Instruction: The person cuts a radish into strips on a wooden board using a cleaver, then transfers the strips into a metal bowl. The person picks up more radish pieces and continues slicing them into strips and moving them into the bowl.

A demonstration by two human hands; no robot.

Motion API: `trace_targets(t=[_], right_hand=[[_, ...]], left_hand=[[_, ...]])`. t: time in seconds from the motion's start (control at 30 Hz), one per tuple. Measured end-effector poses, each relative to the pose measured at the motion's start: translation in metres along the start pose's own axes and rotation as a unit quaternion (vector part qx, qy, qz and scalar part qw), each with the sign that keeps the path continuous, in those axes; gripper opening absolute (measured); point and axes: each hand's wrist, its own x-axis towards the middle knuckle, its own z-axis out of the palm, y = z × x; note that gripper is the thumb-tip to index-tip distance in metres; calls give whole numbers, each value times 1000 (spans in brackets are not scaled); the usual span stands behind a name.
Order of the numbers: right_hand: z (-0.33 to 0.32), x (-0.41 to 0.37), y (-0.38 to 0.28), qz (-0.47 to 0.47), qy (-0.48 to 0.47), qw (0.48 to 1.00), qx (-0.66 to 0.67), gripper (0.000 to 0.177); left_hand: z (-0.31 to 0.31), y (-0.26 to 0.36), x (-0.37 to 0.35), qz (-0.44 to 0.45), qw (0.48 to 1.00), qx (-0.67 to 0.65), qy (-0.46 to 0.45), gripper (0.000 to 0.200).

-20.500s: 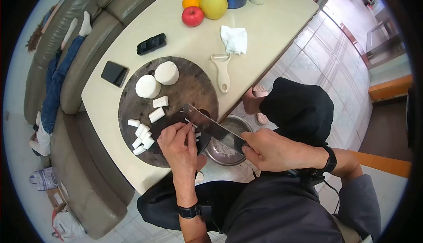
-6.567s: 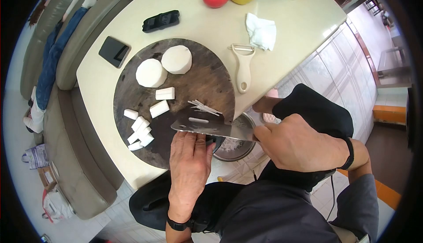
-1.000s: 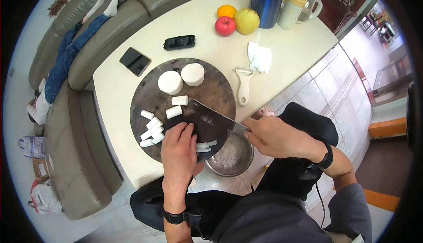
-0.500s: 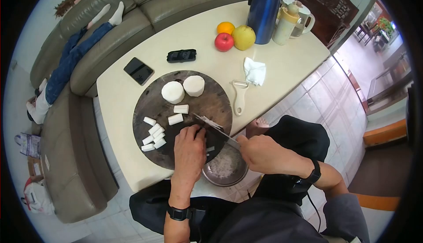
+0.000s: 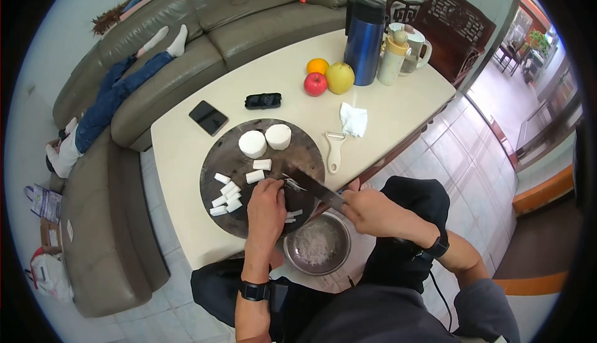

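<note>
My right hand (image 5: 376, 213) grips a kitchen knife (image 5: 316, 187) by its handle, the dark blade reaching over the round wooden cutting board (image 5: 305, 147). Left of the blade lie thin white radish slices (image 5: 295, 185). My left hand (image 5: 266, 207) rests on the board with bent fingers pressed together at those slices; its palm side is hidden. White radish sticks (image 5: 230, 189) are grouped on the board's left, with two thick radish chunks (image 5: 252, 144) at its far side. More thin strips (image 5: 293, 214) lie near the board's front edge.
Below the board's edge stands a metal bowl (image 5: 341, 250) with white shreds. A peeler (image 5: 334, 153), tissue (image 5: 353, 119), phone (image 5: 208, 117), black case (image 5: 262, 100), apple (image 5: 315, 84), blue flask (image 5: 364, 45) and bottle (image 5: 393, 60) are on the table. Someone's jeans-clad legs (image 5: 118, 91) lie on the sofa.
The knife has turned so that its broad face shows, and the slices now lie left of it by my left fingertips. The whole view has shifted slightly.
</note>
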Motion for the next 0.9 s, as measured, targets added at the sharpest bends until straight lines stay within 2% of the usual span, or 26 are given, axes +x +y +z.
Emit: trace_targets(t=[0.03,0.07,0.1,0.13,0.17,0.2,0.23,0.27,0.3,0.33,0.4,0.57,0.67,0.73,0.9], right_hand=[[-3,-3,3,6,10,998,69,18],[-6,-7,6,3,12,998,67,18],[-9,-9,8,39,-15,975,219,18],[-11,-12,9,75,-41,927,365,19],[-9,-15,12,58,-36,902,426,21],[-6,-16,13,54,-35,903,424,21],[-4,-18,14,51,-39,872,486,21],[-1,-19,14,49,-42,836,545,20],[2,-21,14,60,-49,807,585,21],[4,-22,13,56,-49,808,584,21],[9,-21,11,76,-52,811,578,21],[11,-20,9,74,-50,824,560,20],[9,-21,12,65,-50,838,539,20],[10,-20,22,48,-17,865,500,18],[8,-13,49,94,-12,865,493,18]], left_hand=[[-2,-1,2,-41,998,-41,10,17],[-3,-1,4,-81,993,-83,20,17],[1,-3,5,-79,993,-83,25,17],[5,-6,7,-159,956,-245,36,19],[8,-8,8,-234,886,-398,46,23],[6,-3,8,-231,886,-398,49,23],[4,4,9,-276,798,-535,26,28],[3,9,10,-312,687,-656,-1,33],[3,6,11,-280,648,-705,-65,36],[5,6,9,-277,650,-705,-63,36],[9,8,2,-278,549,-782,-96,34],[21,6,-15,-299,578,-758,-34,29],[21,7,-19,-330,575,-748,20,29],[17,7,-22,-373,590,-712,78,29],[15,-4,-20,-356,603,-710,75,30]])
